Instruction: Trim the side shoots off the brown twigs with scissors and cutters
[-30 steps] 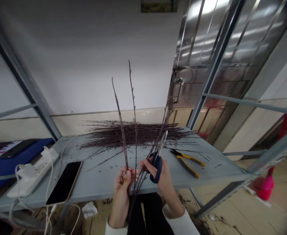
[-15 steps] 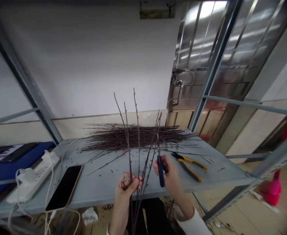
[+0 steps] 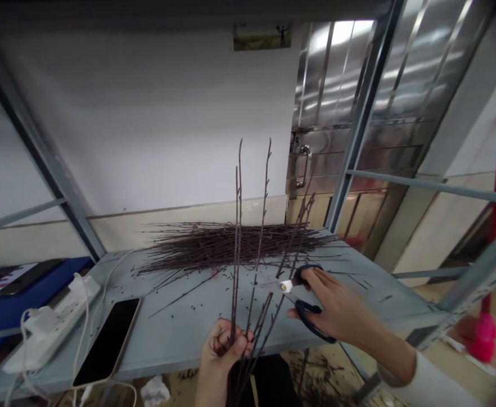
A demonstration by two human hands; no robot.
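Note:
Near the front edge of the table, my left hand (image 3: pixel 221 353) is closed around the lower part of several thin dark twigs (image 3: pixel 235 265), which stand up and fan out to the right. My right hand (image 3: pixel 335 308) grips a pair of scissors (image 3: pixel 287 286) by its dark blue handles. The scissors point left, their handles spread, with the blades at the right-hand twigs; blur hides whether they touch. Behind the twigs lies a broad pile of similar dark twigs (image 3: pixel 205 244) on the table.
The grey metal table (image 3: pixel 167 345) holds a phone (image 3: pixel 108 342), a white power strip (image 3: pixel 51 333) with cables and scattered bits. A metal shelf post (image 3: pixel 360 118) rises at the right. Below are crumpled tissue (image 3: pixel 155 391) and twig scraps on the floor.
My right hand has turned the scissors from pointing upward to pointing left, and their handles have spread. The held twigs have shifted right. The yellow-handled pliers are now hidden behind my right hand.

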